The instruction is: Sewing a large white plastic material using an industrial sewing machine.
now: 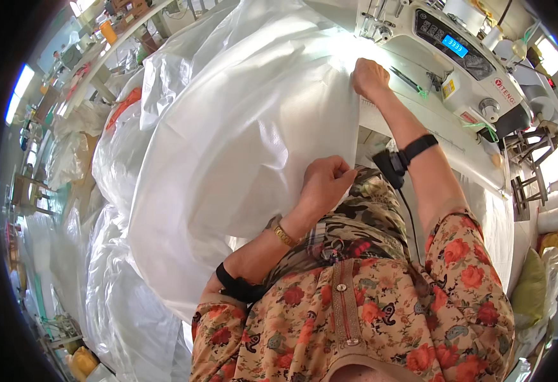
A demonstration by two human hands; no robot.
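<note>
Clock read from the middle of your view, 12 at the top.

White sheet (247, 137): fills the centre and runs up toward 12, its far part under the lit end of the sewing machine (483, 70) at 2 o'clock. Slippery-looking and creased; the bulk billows away toward 9, probably left loose so its weight does not drag on the edge you handle.

Right hand (371, 77), 1 o'clock: closed, knuckles up, grasping the sheet's right edge just short of the bright glow. A grip this near the machine head likely gives you close control of where the edge lies. Glare washes out the needle area; you cannot check contact there.

Left hand (323, 181), just off centre toward 3: fingers curled over the same edge, nearer your body. Fingertips are hidden, so whether it pinches or only rests, I cannot tell. Set well apart from the right, it seems placed to steady the edge and hold it in line between your two hands.

Camouflage cloth (378, 197) covers your lap under the left hand, perhaps as a guard for your clothes.

Bench (448, 130), toward 2: a thin black tool (407, 79) with a green tie lies just beyond your right hand, apart from the sheet; handy for a short reach, I judge.

Clear plastic (123, 286) is heaped at 8 o'clock, off the bench side, which leaves your right arm unhindered.
</note>
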